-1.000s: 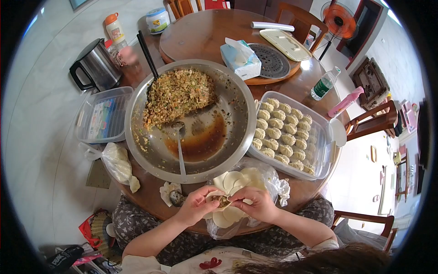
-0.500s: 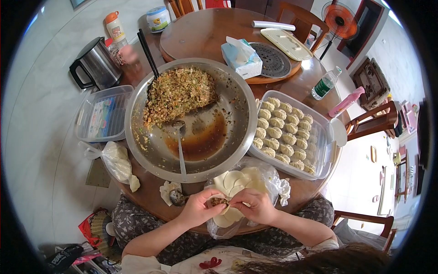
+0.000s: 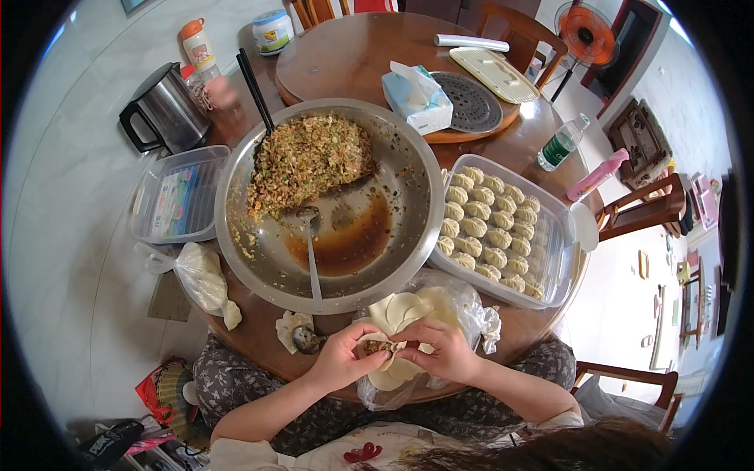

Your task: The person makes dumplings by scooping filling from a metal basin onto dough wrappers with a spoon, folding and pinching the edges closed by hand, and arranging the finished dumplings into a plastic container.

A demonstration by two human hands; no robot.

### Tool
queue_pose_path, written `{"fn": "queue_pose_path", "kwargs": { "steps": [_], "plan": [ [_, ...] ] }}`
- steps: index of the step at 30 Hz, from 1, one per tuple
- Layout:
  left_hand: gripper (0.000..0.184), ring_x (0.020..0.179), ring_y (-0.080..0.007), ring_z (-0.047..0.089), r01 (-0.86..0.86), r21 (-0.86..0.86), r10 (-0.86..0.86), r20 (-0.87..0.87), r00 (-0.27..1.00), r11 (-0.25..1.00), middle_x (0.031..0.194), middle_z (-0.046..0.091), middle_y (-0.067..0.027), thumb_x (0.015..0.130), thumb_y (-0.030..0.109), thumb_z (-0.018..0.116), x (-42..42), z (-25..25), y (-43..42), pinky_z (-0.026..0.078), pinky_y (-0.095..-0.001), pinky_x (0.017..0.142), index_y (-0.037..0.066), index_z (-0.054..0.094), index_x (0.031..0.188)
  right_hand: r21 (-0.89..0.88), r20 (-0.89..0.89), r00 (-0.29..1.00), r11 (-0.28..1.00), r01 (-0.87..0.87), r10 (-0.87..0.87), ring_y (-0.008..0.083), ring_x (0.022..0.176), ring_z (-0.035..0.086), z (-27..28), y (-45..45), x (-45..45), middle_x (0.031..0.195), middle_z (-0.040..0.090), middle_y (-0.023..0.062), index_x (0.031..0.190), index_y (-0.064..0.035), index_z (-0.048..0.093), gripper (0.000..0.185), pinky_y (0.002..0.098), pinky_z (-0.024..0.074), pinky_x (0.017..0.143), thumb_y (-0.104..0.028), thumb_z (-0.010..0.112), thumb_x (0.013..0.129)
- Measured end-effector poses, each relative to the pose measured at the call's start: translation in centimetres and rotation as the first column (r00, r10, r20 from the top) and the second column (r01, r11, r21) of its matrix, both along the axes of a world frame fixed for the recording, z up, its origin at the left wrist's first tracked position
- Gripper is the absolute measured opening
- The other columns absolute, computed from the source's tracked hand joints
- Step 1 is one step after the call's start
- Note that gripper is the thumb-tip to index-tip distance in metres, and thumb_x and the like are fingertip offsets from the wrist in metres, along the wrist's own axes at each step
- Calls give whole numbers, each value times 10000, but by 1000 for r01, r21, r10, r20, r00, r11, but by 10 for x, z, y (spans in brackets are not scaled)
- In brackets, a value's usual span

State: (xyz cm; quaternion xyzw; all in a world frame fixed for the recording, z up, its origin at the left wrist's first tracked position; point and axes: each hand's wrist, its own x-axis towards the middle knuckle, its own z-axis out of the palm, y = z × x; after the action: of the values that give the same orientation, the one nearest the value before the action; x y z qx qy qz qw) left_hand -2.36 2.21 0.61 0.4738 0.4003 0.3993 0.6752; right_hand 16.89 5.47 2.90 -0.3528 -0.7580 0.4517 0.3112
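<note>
Between my hands is a partly folded dumpling (image 3: 378, 346), its brown filling showing in the round wrapper. My left hand (image 3: 345, 357) cups it from the left, thumb across the front. On the other side, my right hand (image 3: 441, 352) pinches the wrapper's edge with thumb and fingers. Beneath them a stack of dough wrappers (image 3: 404, 308) lies on a clear plastic bag (image 3: 465, 302). Ahead stands a large steel bowl (image 3: 426, 212) of chopped filling (image 3: 314, 161), holding a spoon (image 3: 312, 263) and black chopsticks (image 3: 253, 88). Rows of pleated dumplings (image 3: 496, 237) fill much of a plastic container (image 3: 559, 275).
A metal spoon (image 3: 306, 339) rests on crumpled paper left of my hands. Farther left are a bag of dough (image 3: 200, 275), a lidded plastic box (image 3: 169, 196) and a kettle (image 3: 169, 110). A tissue box (image 3: 420, 102) and a water bottle (image 3: 561, 144) stand beyond the bowl.
The fingers of my right hand have shifted slightly along the wrapper's edge, gathering it. My left hand stays almost where it was, and the other things on the table have not moved.
</note>
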Motion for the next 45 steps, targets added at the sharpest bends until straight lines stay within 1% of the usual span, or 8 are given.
{"fn": "queue_pose_path", "kwargs": {
  "steps": [6,14,17,20,23,33,39,45],
  "plan": [
    [250,785,-27,501,-14,-43,14,4,1000,999,891,525,9,777,47,593,1,1,0,439,-177,653,23,488,1003,169,42,999,986,19,-26,191,666,590,-2,-1,0,760,582,63,846,-54,630,152,284,489,586,-86,656,700],
    [248,779,-26,501,5,-24,-6,-38,999,1000,889,527,8,781,49,590,1,2,1,440,-179,653,23,493,1008,260,44,998,965,30,-42,193,667,582,-8,-4,1,747,582,48,792,-62,621,117,280,479,581,-64,645,678],
    [221,777,-31,508,14,-116,-8,56,998,993,893,531,4,793,48,571,1,4,0,443,-184,654,22,498,1000,269,53,998,963,31,-46,197,670,580,-10,-4,1,743,580,47,781,-64,614,105,284,477,584,-53,629,678],
    [183,780,-45,520,-42,-237,94,209,973,971,894,536,-7,812,46,541,3,6,1,445,-192,670,16,503,989,273,67,997,962,28,-49,201,672,579,-9,-3,2,741,578,47,775,-63,610,103,289,476,588,-41,618,675],
    [159,792,-63,532,-25,-401,139,256,957,916,896,542,-19,824,46,524,-3,-7,0,452,-207,698,10,504,977,271,70,996,962,27,-48,204,670,578,-8,-2,2,739,577,51,776,-60,610,97,293,475,593,-40,615,681],
    [143,797,-83,551,-48,-372,180,330,926,927,902,551,-42,821,31,529,1,0,1,471,-221,717,3,506,958,110,15,999,993,35,-37,200,679,581,-9,-3,1,753,583,60,821,-48,609,119,289,476,603,-42,627,704],
    [159,807,-55,537,-63,-216,109,211,971,974,902,550,-28,820,11,523,2,-4,-1,454,-195,716,-5,503,978,143,13,1000,989,22,-24,210,683,580,-7,-2,0,772,578,65,804,-40,598,102,293,477,599,-38,621,705],
    [166,804,-35,518,-80,-155,106,168,980,985,913,548,-18,825,16,520,5,-3,-3,438,-176,704,-15,500,986,307,72,997,952,9,-33,230,681,572,-7,-4,0,786,562,81,821,-38,582,129,301,479,597,-44,617,697]
  ]
}}
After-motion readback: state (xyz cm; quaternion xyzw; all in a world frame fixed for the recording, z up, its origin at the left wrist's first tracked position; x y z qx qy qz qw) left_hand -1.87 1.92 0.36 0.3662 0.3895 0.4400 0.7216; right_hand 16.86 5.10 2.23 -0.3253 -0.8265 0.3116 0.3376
